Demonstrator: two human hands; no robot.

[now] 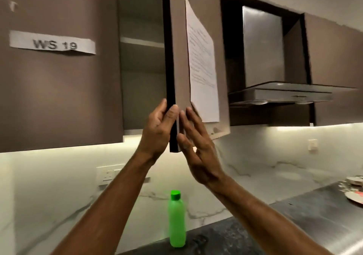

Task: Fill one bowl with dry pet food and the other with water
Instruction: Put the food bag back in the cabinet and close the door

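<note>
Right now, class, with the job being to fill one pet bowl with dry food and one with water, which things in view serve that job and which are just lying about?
Belongs to the job:
- cabinet door, held at its lower edge by left hand and right hand
- green bottle, possibly for water

Just lying about:
- printed sheet on the door
- WS 19 label
- range hood
- wall socket

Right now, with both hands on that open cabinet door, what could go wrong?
1. The left hand wraps the cabinet door at its dark edge, with its fingers on the cabinet side; closing the door could pinch them.
2. The right hand lies flat near the taped paper sheet, whose lower corner looks loose; it might tear off.
3. The green bottle stands upright under the forearms and could be knocked over when they lower.
</note>
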